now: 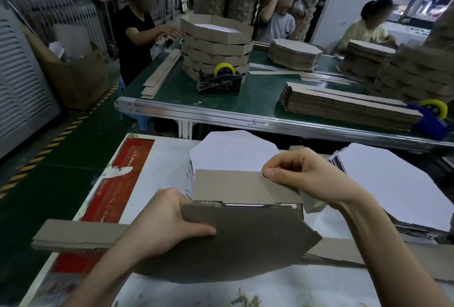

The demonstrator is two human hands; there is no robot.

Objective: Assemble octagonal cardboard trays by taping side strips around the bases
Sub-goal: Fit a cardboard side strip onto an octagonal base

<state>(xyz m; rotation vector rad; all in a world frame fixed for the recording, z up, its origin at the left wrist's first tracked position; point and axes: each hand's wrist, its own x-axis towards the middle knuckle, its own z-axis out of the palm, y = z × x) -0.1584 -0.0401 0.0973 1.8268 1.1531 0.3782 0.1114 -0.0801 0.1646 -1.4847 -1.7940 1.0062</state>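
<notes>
Cardboard, brown face toward the camera: the octagonal base (245, 240) is held tilted up over the middle of the white worktable (162, 159), nearer its front edge. The side strip (235, 186) stands along the base's far edge, touching it. The left hand (167, 223) grips the base by its left edge, thumb laid flat across the brown face, the other fingers curled over the edge and mostly hidden. The right hand (302, 171) pinches the strip's upper right corner between thumb and curled fingers. The step looks like seating one panel of the strip against one side of the base before any tape goes on. To do it well, line a strip fold up with a base corner, press the lower edge flush so no gap shows, and pin that joint with the left thumb so the right hand can go for tape. A black tape dispenser (219, 80) and a blue tape dispenser (434, 117) sit on the green conveyor table (258, 95) beyond the far edge, a reach away. White-faced bases (393, 184) are stacked at the right edge; spare strips (73, 233) lie near the front-left corner.
</notes>
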